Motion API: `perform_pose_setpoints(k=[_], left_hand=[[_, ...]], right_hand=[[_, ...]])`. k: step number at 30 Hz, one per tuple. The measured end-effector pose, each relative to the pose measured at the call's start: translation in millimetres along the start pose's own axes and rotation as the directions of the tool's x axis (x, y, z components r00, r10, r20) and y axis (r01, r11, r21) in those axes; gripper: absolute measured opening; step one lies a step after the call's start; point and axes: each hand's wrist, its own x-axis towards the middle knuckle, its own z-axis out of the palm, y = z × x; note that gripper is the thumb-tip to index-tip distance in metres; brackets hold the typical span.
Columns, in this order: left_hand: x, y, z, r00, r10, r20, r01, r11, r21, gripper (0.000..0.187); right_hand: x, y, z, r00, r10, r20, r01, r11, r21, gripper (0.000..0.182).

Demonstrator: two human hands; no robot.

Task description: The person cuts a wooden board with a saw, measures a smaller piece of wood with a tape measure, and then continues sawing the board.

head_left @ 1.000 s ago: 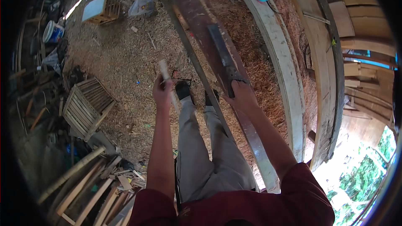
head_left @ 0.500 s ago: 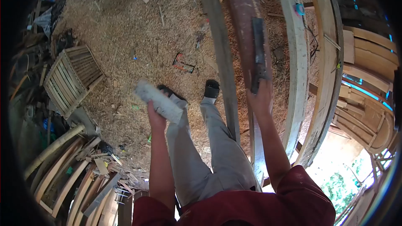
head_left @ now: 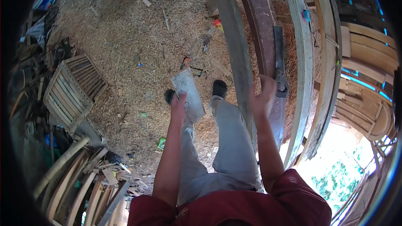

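Note:
My left hand is closed on the edge of a pale grey, flat rectangular block, held tilted above the sawdust floor in front of my shins. On the right, my right hand is slightly blurred, with its fingers apart and nothing in them. Right beside its fingertips is a long dark tool with a looped handle. The tool lies lengthwise on a reddish-brown plank, its handle end towards me.
A grey beam and a whitish beam flank the plank. A slatted wooden crate stands left, above curved wood pieces. An orange-and-black object lies on the shavings-covered floor.
My right hand has let go of the dark tool's handle and drawn slightly off it. My left hand has swung the block rightward and turned it more upright in view.

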Motion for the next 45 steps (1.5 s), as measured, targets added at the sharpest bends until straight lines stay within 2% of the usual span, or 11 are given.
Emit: perform_pose_setpoints(k=[3, 6, 13, 21, 32, 34, 38, 39, 41, 44, 45], left_hand=[[20, 3, -7, 0.999, 0.013, -0.051, -0.013, 1.000, 0.002, 0.051], [49, -20, -24, 0.994, 0.062, -0.092, -0.063, 0.998, -0.013, 0.051], [161, -54, -48, 0.980, 0.096, -0.174, -0.076, 0.990, 0.116, 0.049], [229, -90, -84, 0.983, 0.030, -0.179, 0.006, 0.980, 0.197, 0.051], [223, -87, -100, 0.971, 0.116, -0.209, -0.067, 0.971, 0.228, 0.049], [220, -85, -92, 0.963, 0.240, -0.122, -0.206, 0.948, 0.242, 0.047], [170, -55, -70, 0.963, 0.264, -0.052, -0.245, 0.940, 0.239, 0.047], [155, -48, -69, 0.965, 0.262, -0.028, -0.249, 0.943, 0.222, 0.049], [128, -27, -62, 0.954, 0.300, 0.006, -0.292, 0.925, 0.242, 0.050], [85, -2, -54, 0.942, 0.331, 0.060, -0.336, 0.912, 0.236, 0.045], [73, 10, -50, 0.936, 0.341, 0.085, -0.351, 0.886, 0.305, 0.044]], right_hand=[[6, -29, 60, 0.984, -0.143, 0.103, 0.120, 0.972, 0.200, 0.033], [16, -18, 171, 0.963, -0.093, 0.255, -0.001, 0.938, 0.346, 0.029], [65, 83, 438, 0.823, 0.115, 0.557, -0.126, 0.992, -0.018, 0.034], [125, 124, 573, 0.900, 0.135, 0.414, -0.052, 0.977, -0.205, 0.057], [112, 111, 560, 0.946, 0.185, 0.264, -0.100, 0.947, -0.304, 0.043], [94, 101, 532, 0.957, 0.181, 0.228, -0.130, 0.967, -0.221, 0.035], [50, 84, 460, 0.947, 0.165, 0.274, -0.192, 0.979, 0.074, 0.035], [42, 75, 434, 0.855, 0.328, 0.402, -0.462, 0.833, 0.305, 0.035], [29, 47, 384, 0.569, 0.399, 0.719, -0.820, 0.206, 0.534, 0.034], [-4, 35, 308, 0.635, 0.233, 0.737, -0.738, 0.465, 0.489, 0.045], [-12, 27, 279, 0.631, 0.228, 0.742, -0.745, 0.446, 0.496, 0.047]])
